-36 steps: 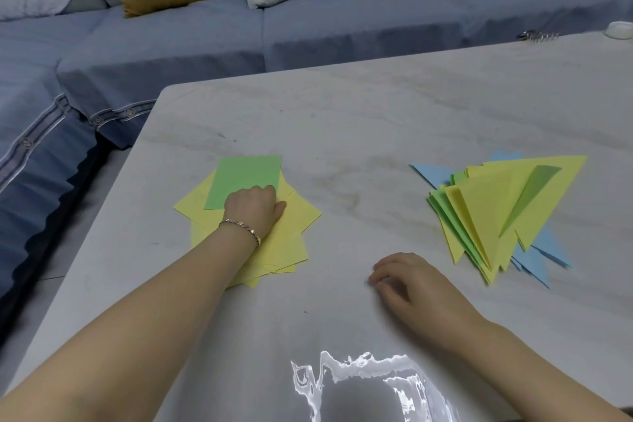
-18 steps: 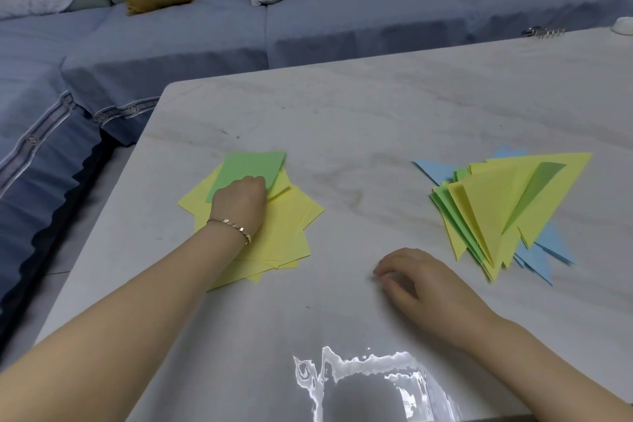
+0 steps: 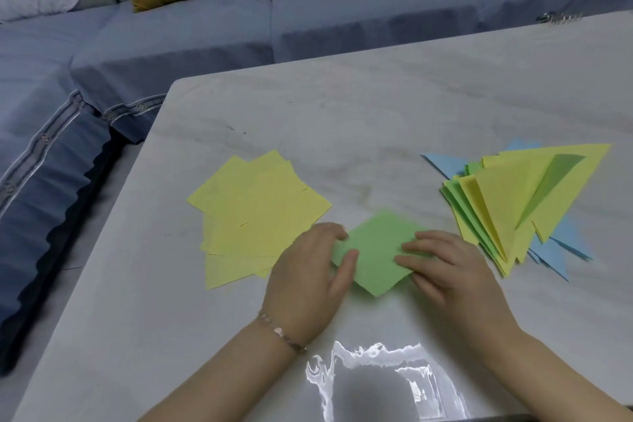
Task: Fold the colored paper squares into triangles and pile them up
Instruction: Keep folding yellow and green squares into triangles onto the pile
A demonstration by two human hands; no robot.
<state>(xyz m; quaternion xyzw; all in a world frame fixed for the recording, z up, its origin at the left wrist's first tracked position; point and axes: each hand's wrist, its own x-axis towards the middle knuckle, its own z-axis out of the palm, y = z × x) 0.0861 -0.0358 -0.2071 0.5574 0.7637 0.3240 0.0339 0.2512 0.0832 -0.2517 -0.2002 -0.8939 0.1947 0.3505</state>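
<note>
On the tabletop (image 3: 394, 106), a loose stack of yellow paper squares (image 3: 257, 212) is lying to the left of the green paper square (image 3: 376, 250), its near right corner reaching under the left hand. The left hand (image 3: 308, 281), wearing a thin bracelet (image 3: 282, 332) at the wrist, is resting palm down with its fingers loosely spread; its thumb is lying on the green paper square's left corner and its fingertips are touching that corner's upper edge. The green paper square is lying flat, turned like a diamond, between the two hands. The right hand (image 3: 448, 271) is pressing the square's right corner, fingers extended and slightly apart, gripping nothing. To the right of the green paper square, just beside the right hand, a fanned pile of folded triangles (image 3: 513, 202) is sitting: yellow ones on top, green edges showing, blue ones beneath.
</note>
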